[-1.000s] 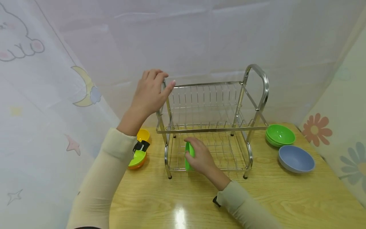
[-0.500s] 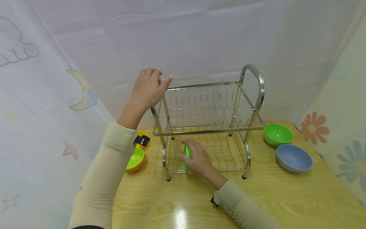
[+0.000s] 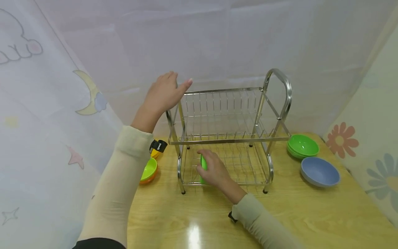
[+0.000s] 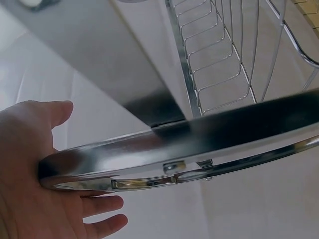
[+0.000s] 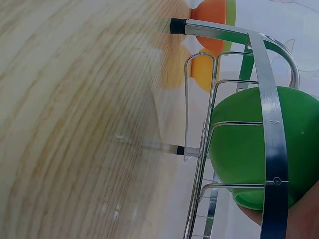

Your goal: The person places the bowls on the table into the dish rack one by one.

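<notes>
A two-tier metal dish rack (image 3: 228,141) stands on the table. The left hand (image 3: 164,92) rests on the rack's left top handle; in the left wrist view the palm of this hand (image 4: 37,174) lies against the handle's curved end (image 4: 109,162), fingers extended. On the lower tier, toward its left, the right hand (image 3: 214,169) holds a green bowl (image 3: 203,168) tilted up on its side. The right wrist view has the green bowl (image 5: 237,144) behind the rack's front bar (image 5: 271,119), with part of the right hand (image 5: 303,215) at its base.
Left of the rack are a lime bowl in an orange one (image 3: 150,170) and a yellow bowl (image 3: 154,153), partly covered by the left wrist strap. On the right, stacked green bowls (image 3: 303,146) sit behind a blue bowl (image 3: 320,172). Curtains hang behind.
The left hand has lifted its fingers slightly and straightened them on the handle. The right hand has stayed nearly in place with the green bowl, which now shows as a narrower strip.
</notes>
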### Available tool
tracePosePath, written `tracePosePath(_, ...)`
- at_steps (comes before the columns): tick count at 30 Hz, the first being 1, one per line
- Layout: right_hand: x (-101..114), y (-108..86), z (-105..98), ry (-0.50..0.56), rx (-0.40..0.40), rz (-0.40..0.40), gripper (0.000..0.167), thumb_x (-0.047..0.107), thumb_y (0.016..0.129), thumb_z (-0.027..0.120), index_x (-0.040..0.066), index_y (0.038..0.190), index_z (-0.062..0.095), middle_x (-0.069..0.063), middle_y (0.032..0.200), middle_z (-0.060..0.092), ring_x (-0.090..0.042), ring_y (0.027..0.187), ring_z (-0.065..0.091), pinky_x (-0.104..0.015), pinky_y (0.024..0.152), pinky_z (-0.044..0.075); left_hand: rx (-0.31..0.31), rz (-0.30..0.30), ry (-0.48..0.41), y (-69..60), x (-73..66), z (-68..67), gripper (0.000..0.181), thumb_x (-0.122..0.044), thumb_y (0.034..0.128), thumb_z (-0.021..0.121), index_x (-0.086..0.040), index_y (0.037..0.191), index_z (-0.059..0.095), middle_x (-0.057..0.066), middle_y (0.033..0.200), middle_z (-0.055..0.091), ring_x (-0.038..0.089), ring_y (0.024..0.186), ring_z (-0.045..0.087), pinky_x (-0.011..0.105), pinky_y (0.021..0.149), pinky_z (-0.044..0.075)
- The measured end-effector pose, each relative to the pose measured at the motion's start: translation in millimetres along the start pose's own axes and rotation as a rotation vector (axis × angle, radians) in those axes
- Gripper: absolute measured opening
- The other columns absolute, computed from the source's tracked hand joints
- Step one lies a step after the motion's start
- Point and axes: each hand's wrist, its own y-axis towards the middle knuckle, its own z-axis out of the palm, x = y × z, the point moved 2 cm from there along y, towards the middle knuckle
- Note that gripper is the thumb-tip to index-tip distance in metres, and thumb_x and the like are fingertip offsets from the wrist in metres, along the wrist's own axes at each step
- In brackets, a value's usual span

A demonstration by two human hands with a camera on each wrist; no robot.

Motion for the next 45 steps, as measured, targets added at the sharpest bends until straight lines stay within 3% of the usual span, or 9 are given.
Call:
tracePosePath(5,-0.4,1.5,1.1,0.031,0.027,0.035,0.051,0.024,0.093,0.059,0.014,0.142,0.054,-0.006,0.143,0.054,-0.017,0.085,0.051,-0.027,0.059,0.047,0.029,-0.007,0.004,0.6,-3.8,0.4,0.091,-0.069,0.1017,0.022,-0.001,0.162,0.015,0.012,0.169,0.011,0.030,0.156,0.012,0.046,0.127,0.013)
tracePosePath(9,1.3,1.3,5.4,0.015,0.055,0.040,0.053,0.028,0.094,0.057,0.013,0.144,0.053,-0.007,0.148,0.052,-0.023,0.106,0.057,-0.029,0.065,0.049,0.029,-0.004,0.011,0.9,-5.2,2.5,0.090,-0.068,0.1024,0.021,-0.001,0.161,0.017,0.012,0.169,0.014,0.030,0.156,0.014,0.046,0.126,0.016)
tracePosePath(13,3.6,1.6,8.7,-0.041,0.058,0.050,0.056,0.031,0.093,0.056,0.013,0.146,0.052,-0.007,0.150,0.050,-0.028,0.127,0.052,-0.034,0.076,0.052,0.022,0.002,0.025,1.6,-6.9,4.5,0.089,-0.068,0.1026,0.021,0.000,0.161,0.018,0.012,0.168,0.017,0.029,0.155,0.017,0.047,0.125,0.020)
tracePosePath(21,3.2,5.4,15.7,-0.006,0.100,0.074,0.059,0.035,0.095,0.054,0.013,0.149,0.047,-0.009,0.151,0.046,-0.023,0.109,0.053,-0.028,0.061,0.050,0.020,0.001,0.056,4.1,-8.8,5.7,0.090,-0.069,0.1022,0.021,0.001,0.160,0.022,0.015,0.166,0.022,0.032,0.152,0.024,0.049,0.123,0.026)
tracePosePath(28,0.1,4.2,17.8,-0.007,0.139,0.026,0.060,0.033,0.096,0.055,0.013,0.150,0.044,-0.009,0.155,0.043,-0.028,0.131,0.049,-0.034,0.084,0.054,0.034,0.002,0.053,4.1,-9.2,4.8,0.090,-0.068,0.1027,0.022,0.002,0.158,0.025,0.017,0.165,0.023,0.036,0.148,0.031,0.051,0.120,0.031)
tracePosePath(35,0.6,3.7,14.6,-0.029,0.112,-0.006,0.060,0.031,0.096,0.061,0.010,0.150,0.045,-0.011,0.155,0.043,-0.030,0.129,0.051,-0.034,0.079,0.054,0.056,0.005,0.052,3.3,-10.2,5.1,0.083,-0.062,0.1055,0.020,0.001,0.160,0.019,0.014,0.169,0.014,0.032,0.154,0.019,0.049,0.124,0.023)
tracePosePath(37,0.1,3.6,14.6,-0.029,0.109,-0.015,0.060,0.030,0.096,0.062,0.009,0.150,0.045,-0.012,0.155,0.043,-0.031,0.130,0.051,-0.037,0.084,0.054,0.052,-0.001,0.058,3.4,-10.2,5.8,0.081,-0.060,0.1063,0.021,0.001,0.161,0.019,0.014,0.169,0.014,0.032,0.155,0.018,0.048,0.124,0.022)
tracePosePath(42,-1.0,2.7,15.0,-0.032,0.122,-0.027,0.065,0.042,0.099,0.062,0.012,0.153,0.041,-0.013,0.158,0.039,-0.035,0.139,0.044,-0.050,0.105,0.048,0.040,-0.017,0.070,3.7,-10.1,7.9,0.078,-0.056,0.1075,0.022,0.000,0.161,0.017,0.013,0.169,0.013,0.031,0.155,0.017,0.047,0.124,0.022)
tracePosePath(45,-1.3,2.3,13.6,-0.037,0.119,-0.028,0.070,0.049,0.099,0.062,0.014,0.155,0.038,-0.014,0.159,0.037,-0.036,0.141,0.042,-0.054,0.109,0.045,0.040,-0.016,0.081,4.2,-11.7,8.8,0.077,-0.056,0.1075,0.021,-0.001,0.161,0.017,0.013,0.169,0.013,0.030,0.155,0.016,0.047,0.125,0.020)
